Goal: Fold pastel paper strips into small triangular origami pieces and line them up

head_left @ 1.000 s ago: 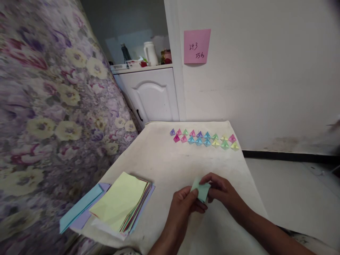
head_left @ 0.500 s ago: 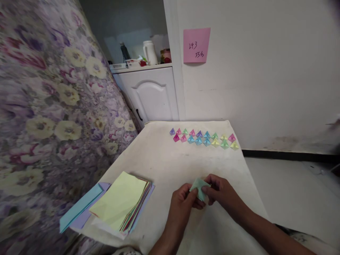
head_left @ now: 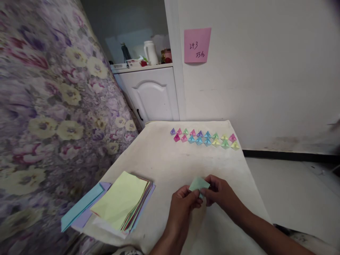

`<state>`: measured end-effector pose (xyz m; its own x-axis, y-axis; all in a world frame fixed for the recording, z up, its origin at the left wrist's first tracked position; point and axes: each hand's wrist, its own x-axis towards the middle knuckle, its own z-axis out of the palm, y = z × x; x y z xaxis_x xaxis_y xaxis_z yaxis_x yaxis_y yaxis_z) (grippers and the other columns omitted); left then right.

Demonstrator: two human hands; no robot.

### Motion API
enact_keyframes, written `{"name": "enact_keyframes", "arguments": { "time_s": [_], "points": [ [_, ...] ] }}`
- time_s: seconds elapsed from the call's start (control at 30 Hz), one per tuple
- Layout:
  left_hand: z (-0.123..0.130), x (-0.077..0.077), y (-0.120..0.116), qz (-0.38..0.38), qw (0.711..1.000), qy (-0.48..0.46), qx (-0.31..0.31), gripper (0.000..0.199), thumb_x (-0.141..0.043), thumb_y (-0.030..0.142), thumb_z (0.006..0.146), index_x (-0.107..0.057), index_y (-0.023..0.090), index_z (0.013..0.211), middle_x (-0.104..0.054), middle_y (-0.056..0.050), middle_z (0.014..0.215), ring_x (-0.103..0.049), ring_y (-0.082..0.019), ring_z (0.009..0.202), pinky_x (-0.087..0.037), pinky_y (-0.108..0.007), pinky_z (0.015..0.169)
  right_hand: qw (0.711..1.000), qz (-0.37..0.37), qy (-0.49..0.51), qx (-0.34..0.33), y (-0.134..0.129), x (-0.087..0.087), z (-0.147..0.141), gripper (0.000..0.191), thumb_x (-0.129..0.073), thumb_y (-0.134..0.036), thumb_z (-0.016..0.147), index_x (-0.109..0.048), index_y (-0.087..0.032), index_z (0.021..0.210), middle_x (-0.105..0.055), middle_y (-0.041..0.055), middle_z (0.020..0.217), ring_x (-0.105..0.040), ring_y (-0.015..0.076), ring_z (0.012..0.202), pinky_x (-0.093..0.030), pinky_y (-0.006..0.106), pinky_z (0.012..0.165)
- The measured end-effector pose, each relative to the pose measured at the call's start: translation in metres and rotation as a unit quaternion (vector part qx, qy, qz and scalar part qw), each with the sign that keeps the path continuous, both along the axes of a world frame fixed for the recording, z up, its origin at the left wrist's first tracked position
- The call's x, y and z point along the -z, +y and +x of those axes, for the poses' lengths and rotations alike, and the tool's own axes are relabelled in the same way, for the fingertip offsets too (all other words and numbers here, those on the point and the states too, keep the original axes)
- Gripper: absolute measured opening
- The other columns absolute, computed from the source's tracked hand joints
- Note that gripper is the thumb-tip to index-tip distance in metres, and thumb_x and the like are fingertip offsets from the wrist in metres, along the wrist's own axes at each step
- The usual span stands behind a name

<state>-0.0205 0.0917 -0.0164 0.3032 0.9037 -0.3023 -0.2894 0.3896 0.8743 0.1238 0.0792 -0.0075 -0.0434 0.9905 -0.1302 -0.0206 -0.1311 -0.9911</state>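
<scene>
A small folded piece of pale green paper (head_left: 198, 183) is held between both hands above the near part of the table. My left hand (head_left: 184, 201) grips its lower left side, thumb on top. On the right side, my right hand (head_left: 220, 190) pinches the same paper, its thumb close to the left thumb. Two rows of small folded paper shapes (head_left: 199, 140) in pink, purple, blue, green and yellow stand near the table's far edge. The fingers beneath the paper are partly hidden.
A stack of coloured sheets (head_left: 120, 202), yellow on top, lies at the left beside blue folded paper (head_left: 82, 207). A floral curtain (head_left: 47, 106) hangs along the left. Behind the white-covered table (head_left: 159, 159) stand a cabinet (head_left: 154, 94) and a wall with a pink note (head_left: 197, 45).
The green paper has turned slightly and sits a little higher in the fingers. Both thumbs have moved closer together near its lower edge.
</scene>
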Motion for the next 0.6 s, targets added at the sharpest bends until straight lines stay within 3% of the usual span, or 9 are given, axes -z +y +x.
{"name": "enact_keyframes", "arguments": {
  "time_s": [0.3, 0.6],
  "points": [
    [0.001, -0.005, 0.000, 0.004, 1.000, -0.025, 0.008, 0.021, -0.060, 0.030, 0.077, -0.062, 0.010, 0.072, -0.063, -0.004, 0.059, -0.055, -0.010, 0.055, -0.043, -0.021, 0.058, 1.000, -0.002, 0.014, 0.003, 0.002, 0.007, 0.000, 0.012, -0.061, -0.018, 0.066, -0.053, -0.016, 0.074, -0.057, -0.0029, 0.057, -0.054, 0.0105, 0.046, -0.044, 0.022, 0.046],
    [0.001, 0.002, 0.001, 0.016, 1.000, 0.000, 0.001, 0.016, -0.067, 0.025, 0.070, -0.062, 0.010, 0.071, -0.062, -0.003, 0.059, -0.053, -0.009, 0.052, -0.041, -0.019, 0.052, 1.000, 0.011, 0.015, 0.011, 0.000, 0.011, -0.002, 0.017, -0.067, -0.021, 0.063, -0.054, -0.016, 0.074, -0.058, -0.0024, 0.059, -0.054, 0.0107, 0.052, -0.043, 0.021, 0.048]
  ]
}}
